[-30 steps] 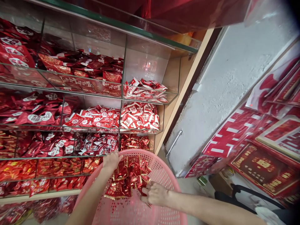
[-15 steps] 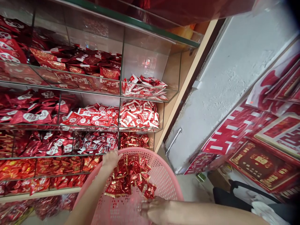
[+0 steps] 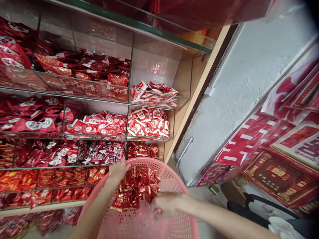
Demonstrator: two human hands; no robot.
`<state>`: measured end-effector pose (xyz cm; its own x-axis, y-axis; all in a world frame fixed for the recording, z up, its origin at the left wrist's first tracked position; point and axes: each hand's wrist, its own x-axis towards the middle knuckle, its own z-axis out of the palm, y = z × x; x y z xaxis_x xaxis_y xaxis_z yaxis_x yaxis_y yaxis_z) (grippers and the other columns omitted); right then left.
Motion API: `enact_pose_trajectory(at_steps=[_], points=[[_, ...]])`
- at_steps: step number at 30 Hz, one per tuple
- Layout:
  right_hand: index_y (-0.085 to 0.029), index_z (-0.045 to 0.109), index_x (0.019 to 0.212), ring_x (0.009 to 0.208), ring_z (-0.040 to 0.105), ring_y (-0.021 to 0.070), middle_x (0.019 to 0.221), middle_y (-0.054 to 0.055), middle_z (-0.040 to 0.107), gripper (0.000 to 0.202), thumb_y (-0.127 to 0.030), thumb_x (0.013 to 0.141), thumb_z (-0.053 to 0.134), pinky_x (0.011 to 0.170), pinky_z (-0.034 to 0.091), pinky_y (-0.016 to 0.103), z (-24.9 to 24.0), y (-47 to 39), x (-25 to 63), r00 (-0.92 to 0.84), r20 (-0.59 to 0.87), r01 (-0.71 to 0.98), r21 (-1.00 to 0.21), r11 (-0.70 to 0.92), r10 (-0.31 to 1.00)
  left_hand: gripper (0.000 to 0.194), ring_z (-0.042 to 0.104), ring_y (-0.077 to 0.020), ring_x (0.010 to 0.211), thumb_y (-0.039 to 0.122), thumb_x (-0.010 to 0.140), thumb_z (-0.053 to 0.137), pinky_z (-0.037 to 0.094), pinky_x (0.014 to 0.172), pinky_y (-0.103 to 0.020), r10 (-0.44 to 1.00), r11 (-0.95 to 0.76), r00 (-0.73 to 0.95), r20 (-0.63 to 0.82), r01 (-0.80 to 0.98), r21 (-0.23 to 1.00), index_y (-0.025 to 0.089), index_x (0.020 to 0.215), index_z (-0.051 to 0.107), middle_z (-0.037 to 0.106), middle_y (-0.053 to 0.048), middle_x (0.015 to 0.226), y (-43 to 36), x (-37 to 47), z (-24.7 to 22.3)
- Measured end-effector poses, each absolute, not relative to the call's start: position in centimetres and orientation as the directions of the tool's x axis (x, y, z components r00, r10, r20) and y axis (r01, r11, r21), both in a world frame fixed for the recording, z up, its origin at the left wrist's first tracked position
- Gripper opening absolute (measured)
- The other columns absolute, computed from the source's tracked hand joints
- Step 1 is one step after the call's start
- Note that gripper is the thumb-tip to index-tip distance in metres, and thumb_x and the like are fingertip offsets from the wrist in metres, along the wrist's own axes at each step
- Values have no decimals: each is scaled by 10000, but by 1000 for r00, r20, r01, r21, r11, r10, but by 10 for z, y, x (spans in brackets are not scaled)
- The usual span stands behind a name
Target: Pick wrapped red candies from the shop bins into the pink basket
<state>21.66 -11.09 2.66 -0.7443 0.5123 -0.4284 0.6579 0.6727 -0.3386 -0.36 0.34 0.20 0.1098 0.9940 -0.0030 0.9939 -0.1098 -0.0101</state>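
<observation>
From where I stand, the foil-wrapped sweets (image 3: 139, 187) in the pink basket (image 3: 147, 161) look light, slippery, best pinched by their crimped ends; left hand (image 3: 117, 171) fingers clamp its rim, right hand (image 3: 168, 203) fingers too blurred to tell

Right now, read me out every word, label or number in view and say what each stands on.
"囍", as best it reads, in gold on the dark red box.
Too blurred: the characters on the dark red packets and the pale-framed card.
Too small: the print on the red-and-white packets and the gold-edged packets in the pink basket.
</observation>
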Motion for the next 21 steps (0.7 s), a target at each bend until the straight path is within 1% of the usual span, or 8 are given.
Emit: enact_pose_trajectory(at_steps=[1, 3, 5, 7, 10, 13, 16, 21], points=[[-190, 628, 810, 603, 545, 110, 719, -9, 639, 139, -262, 773, 515, 525, 367, 204, 39, -98, 216, -744, -394, 660, -312, 683, 539, 480, 616, -283, 857, 456, 862, 301, 454, 693, -358, 994, -110, 110, 5, 994, -10, 79, 1071, 512, 635, -183, 924, 3, -4, 2], [-177, 619, 825, 664, 563, 111, 764, 16, 646, 196, -236, 832, 433, 584, 373, 208, 60, -67, 217, -663, -237, 748, -185, 637, 710, 474, 616, -288, 856, 452, 861, 306, 455, 691, -361, 994, -107, 107, 14, 994, -10, 78, 1068, 512, 637, -180, 913, 2, -3, 2], [-171, 613, 858, 755, 587, 133, 838, 48, 650, 239, -258, 869, 390, 656, 390, 226, 71, -32, 219, -460, -116, 888, -44, 459, 880, 476, 615, -290, 856, 454, 859, 305, 454, 688, -362, 995, -103, 103, 7, 995, -8, 77, 1065, 509, 637, -177, 909, 1, -3, 3], [-154, 595, 944, 841, 595, 170, 927, 96, 639, 266, -234, 894, 346, 703, 407, 264, 70, 2, 222, -319, -61, 947, 17, 321, 946, 481, 612, -285, 861, 458, 859, 296, 452, 689, -360, 995, -101, 101, -5, 995, -5, 79, 1066, 507, 636, -174, 920, 1, -2, 4], [-119, 551, 1059, 941, 576, 202, 1025, 137, 603, 255, -192, 893, 370, 757, 431, 307, 55, 43, 221, -189, -33, 980, 62, 191, 981, 491, 606, -280, 873, 457, 862, 285, 449, 699, -361, 995, -101, 101, -12, 995, -4, 78, 1087, 500, 633, -176, 942, 0, -2, 5], [-124, 528, 1097, 958, 558, 190, 1072, 104, 571, 264, -261, 885, 450, 800, 455, 357, 36, 69, 213, -102, -31, 990, 94, 104, 994, 492, 608, -283, 872, 451, 864, 288, 450, 702, -358, 995, -100, 100, 0, 995, -8, 71, 1086, 508, 634, -180, 931, 1, -3, 5], [-144, 513, 1118, 948, 551, 183, 1112, 79, 538, 313, -323, 862, 500, 801, 472, 391, 22, 84, 204, -46, -35, 992, 112, 50, 998, 478, 613, -279, 856, 450, 864, 295, 455, 689, -349, 994, -104, 104, 18, 995, -10, 83, 1062, 528, 635, -176, 913, 3, -5, 1], [-144, 503, 1135, 975, 541, 196, 1134, 85, 526, 323, -314, 860, 504, 814, 465, 404, 10, 97, 199, -15, -79, 995, 98, 22, 997, 512, 619, -278, 825, 461, 870, 270, 459, 664, -343, 991, -125, 126, 52, 992, -20, 77, 1084, 531, 634, -176, 888, 7, -8, -8]])
